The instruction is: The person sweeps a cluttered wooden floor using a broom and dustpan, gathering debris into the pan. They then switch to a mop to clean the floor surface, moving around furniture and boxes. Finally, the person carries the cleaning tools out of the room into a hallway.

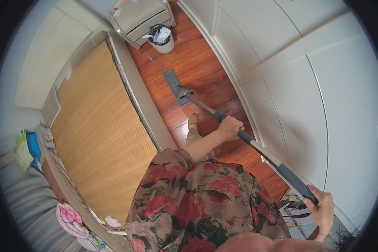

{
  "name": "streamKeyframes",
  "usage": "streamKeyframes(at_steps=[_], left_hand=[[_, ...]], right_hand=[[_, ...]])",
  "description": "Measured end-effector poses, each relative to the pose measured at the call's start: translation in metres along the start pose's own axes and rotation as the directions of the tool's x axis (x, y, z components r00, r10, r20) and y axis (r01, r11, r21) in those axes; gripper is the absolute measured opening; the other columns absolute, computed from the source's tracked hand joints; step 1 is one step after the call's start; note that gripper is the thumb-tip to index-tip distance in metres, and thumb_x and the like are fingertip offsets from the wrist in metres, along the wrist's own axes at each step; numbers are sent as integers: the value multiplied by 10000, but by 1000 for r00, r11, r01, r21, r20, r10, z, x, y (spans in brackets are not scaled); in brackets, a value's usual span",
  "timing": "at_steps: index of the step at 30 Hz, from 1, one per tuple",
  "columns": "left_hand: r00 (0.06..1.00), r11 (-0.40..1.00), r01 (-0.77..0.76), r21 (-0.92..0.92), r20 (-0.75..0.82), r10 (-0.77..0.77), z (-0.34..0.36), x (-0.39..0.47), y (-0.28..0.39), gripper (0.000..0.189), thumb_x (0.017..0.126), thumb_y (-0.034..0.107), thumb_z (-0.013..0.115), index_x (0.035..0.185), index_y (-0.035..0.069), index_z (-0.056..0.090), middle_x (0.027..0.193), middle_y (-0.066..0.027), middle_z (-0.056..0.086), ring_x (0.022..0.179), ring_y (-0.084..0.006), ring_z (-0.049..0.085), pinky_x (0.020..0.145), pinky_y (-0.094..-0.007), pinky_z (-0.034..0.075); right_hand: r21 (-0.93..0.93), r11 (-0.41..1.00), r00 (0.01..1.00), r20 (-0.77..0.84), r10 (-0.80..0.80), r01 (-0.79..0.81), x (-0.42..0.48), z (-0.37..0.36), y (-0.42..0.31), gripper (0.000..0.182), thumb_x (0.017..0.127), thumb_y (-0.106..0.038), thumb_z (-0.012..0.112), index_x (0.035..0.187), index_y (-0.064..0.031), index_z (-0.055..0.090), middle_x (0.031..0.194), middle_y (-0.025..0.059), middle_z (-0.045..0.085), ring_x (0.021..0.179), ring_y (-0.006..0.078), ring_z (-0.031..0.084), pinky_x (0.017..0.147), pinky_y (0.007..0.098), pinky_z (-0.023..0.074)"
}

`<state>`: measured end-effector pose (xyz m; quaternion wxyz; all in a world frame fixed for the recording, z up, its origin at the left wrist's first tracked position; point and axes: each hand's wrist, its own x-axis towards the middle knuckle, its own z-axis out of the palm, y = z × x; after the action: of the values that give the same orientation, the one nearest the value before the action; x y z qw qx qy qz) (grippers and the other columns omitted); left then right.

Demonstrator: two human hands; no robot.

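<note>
A flat mop with a grey rectangular head [173, 85] rests on the reddish wood floor. Its metal pole [204, 105] slants from the head up towards my right side. Around the dark grip on the middle of the pole, my left hand [230, 128] is wrapped. My right hand [321, 203] holds the top end of the dark handle [294, 182], close to the white panelled doors. One of my shoes [193, 119] shows on the floor just behind the mop head; the other is partly hidden below my left forearm.
A bed with a bamboo mat [104, 126] runs along the left. At the far end, a white waste bin [163, 48] with a black liner and papers stands before a drawer cabinet [145, 19]. White panelled doors [280, 78] line the right. Boxes [297, 209] stand low beside my right hand.
</note>
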<state>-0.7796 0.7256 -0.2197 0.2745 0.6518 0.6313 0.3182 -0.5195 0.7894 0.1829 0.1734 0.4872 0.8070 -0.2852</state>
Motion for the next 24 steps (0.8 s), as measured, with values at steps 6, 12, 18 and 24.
streamKeyframes(at_steps=[6, 12, 18, 24], left_hand=[[988, 986, -54, 156, 153, 29, 25, 55, 15, 142, 641, 147, 679, 755, 113, 600, 731, -89, 643, 779, -281, 639, 723, -388, 460], [966, 954, -114, 278, 256, 41, -2, 94, -40, 240, 659, 143, 694, 873, 100, 592, 866, -78, 650, 934, -263, 608, 842, -382, 423], [987, 958, -152, 242, 94, 133, -51, 133, -84, 263, 625, 110, 685, 849, 126, 548, 789, -57, 610, 860, -274, 585, 825, -402, 409], [991, 966, 16, 258, 127, -51, -151, 224, -150, 259, 662, 114, 673, 908, 127, 590, 941, -79, 620, 1011, -262, 565, 926, -440, 384]], right_hand=[[267, 938, 970, -37, 240, -222, -33, 41, 22, 364, 724, -4, 669, 1085, 20, 629, 661, 159, 566, 584, 124, 514, 603, 277, 449], [345, 886, 938, -43, 345, -310, 12, 69, 16, 342, 752, -46, 687, 1086, 13, 642, 734, 156, 642, 646, 137, 598, 641, 292, 479], [166, 978, 966, -201, 162, -129, 48, 56, -38, 376, 770, -95, 693, 1124, 8, 617, 889, 215, 665, 721, 325, 667, 649, 354, 515], [-44, 999, 965, -260, -18, 7, 167, 5, -119, 384, 790, -163, 698, 1133, -25, 593, 730, 187, 624, 601, 348, 617, 540, 405, 480]])
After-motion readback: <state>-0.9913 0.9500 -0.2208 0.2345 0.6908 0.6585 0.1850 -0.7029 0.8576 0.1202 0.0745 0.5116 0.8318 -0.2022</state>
